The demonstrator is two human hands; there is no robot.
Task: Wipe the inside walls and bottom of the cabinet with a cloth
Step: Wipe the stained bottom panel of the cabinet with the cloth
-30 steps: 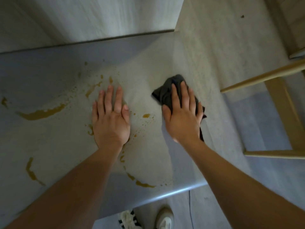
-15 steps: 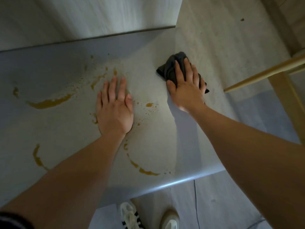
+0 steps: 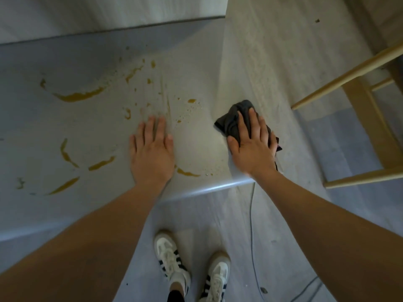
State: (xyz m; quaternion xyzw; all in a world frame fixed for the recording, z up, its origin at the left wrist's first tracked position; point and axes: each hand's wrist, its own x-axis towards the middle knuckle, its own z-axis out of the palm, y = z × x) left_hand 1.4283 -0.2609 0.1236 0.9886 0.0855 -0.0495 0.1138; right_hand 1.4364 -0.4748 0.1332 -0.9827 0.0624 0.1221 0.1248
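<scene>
**Cloth drawn back to the near right corner**

The grey surface (image 3: 65,127) carries yellow-brown smears (image 3: 78,95) across its left and middle; the right strip, where the cloth has been working, looks mostly clean. A wooden chair (image 3: 359,118) stands to the right, on the floor.

Half a second ago the right hand (image 3: 250,147) was pushed far along the right edge; it has now pulled back to the near edge, fingers straight and flat, pressing the dark cloth (image 3: 233,120) down. The left hand (image 3: 152,153) stays flat and bare, holding nothing, bracing mid-surface.

Judging by this, one stroke has ended; the smears to the left remain to be wiped.
</scene>
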